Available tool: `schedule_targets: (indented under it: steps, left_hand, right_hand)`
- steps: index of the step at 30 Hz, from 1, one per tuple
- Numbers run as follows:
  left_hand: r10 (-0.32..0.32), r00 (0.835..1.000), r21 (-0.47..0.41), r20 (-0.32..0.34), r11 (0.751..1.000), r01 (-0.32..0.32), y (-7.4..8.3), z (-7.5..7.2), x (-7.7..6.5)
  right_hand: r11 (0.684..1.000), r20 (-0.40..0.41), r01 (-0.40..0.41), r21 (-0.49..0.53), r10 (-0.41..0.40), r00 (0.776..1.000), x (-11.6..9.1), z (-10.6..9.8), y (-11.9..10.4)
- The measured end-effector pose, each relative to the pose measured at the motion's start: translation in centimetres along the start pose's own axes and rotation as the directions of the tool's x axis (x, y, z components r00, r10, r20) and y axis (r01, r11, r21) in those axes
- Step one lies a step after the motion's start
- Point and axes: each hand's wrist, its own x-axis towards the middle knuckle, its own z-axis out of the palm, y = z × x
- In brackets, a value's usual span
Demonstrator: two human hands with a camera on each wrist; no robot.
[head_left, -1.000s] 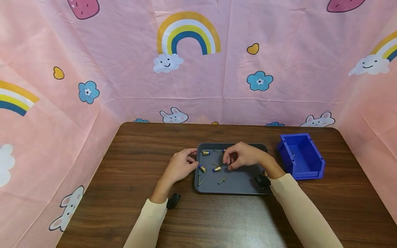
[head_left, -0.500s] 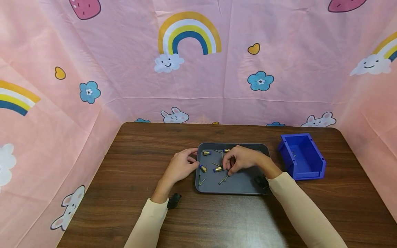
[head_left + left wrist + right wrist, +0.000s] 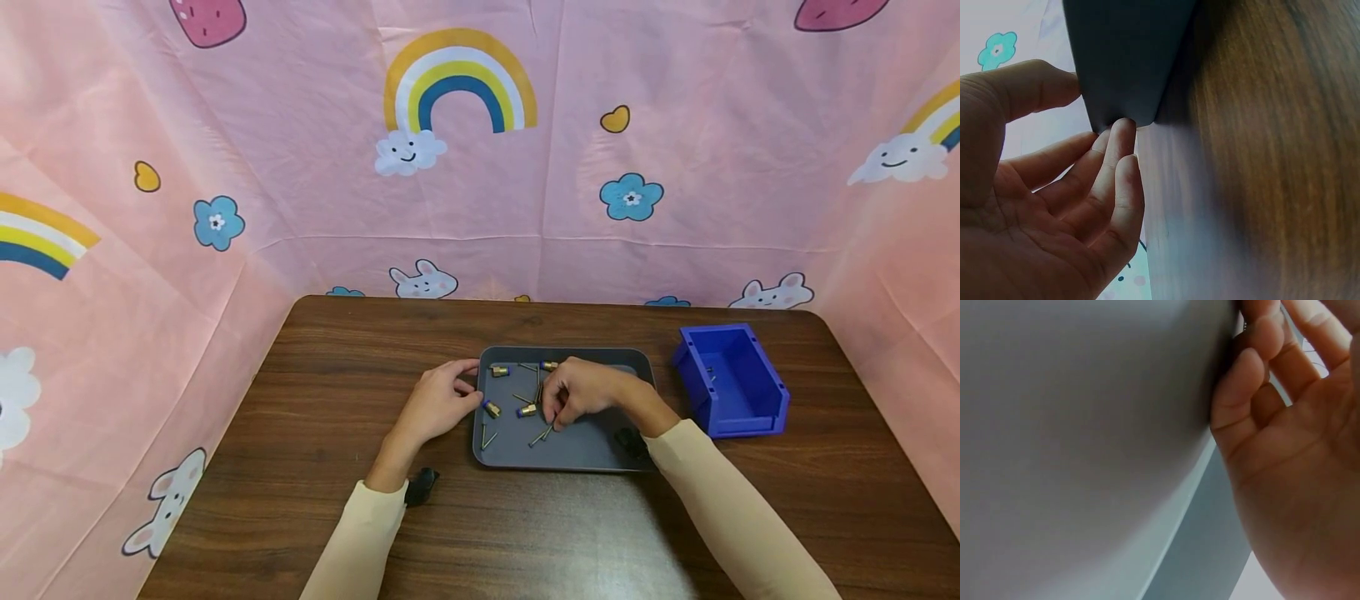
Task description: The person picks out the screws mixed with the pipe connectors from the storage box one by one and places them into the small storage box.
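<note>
My left hand [image 3: 440,402] rests at the left end of the dark grey tray [image 3: 585,450]. Its thumb touches the tray's rim and its loosely bent fingers meet the outer wall, as the left wrist view shows. Inside the tray, my right hand [image 3: 581,390] reaches down with curled fingers, pinching the upper end of a thin screw [image 3: 548,431]. Another screw [image 3: 536,439] lies against that one. In the right wrist view the right hand's [image 3: 1297,437] fingertips are partly hidden. Just left of this hand lies a brass fitting with a blue collar [image 3: 527,411].
More blue-collared brass fittings [image 3: 500,372] and several screws [image 3: 484,437] are scattered in the tray's left half. A blue open-fronted bin [image 3: 738,375] stands right of the tray, with a few small screws inside. The wooden table [image 3: 360,342] backs onto a pink printed cloth.
The right hand has lowered slightly toward the front of the tray, and its fingertips have closed at the screw's end. The left hand has stayed at the tray's left edge.
</note>
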Motion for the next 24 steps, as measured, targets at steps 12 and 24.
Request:
schedule_targets:
  steps: [12, 24]
  left_hand:
    - [-0.006, 1.0, 0.004, -0.001, 1.0, 0.006, 0.04, 0.05, -0.04]
    - [-0.002, 1.0, 0.006, -0.006, 1.0, 0.002, 0.03, 0.08, -0.07]
  right_hand:
    - [0.999, 0.02, 0.004, -0.036, -0.004, 1.0, -0.06, 0.14, 0.08]
    - [0.998, 0.01, 0.008, -0.062, -0.008, 1.0, -0.26, -0.08, -0.03]
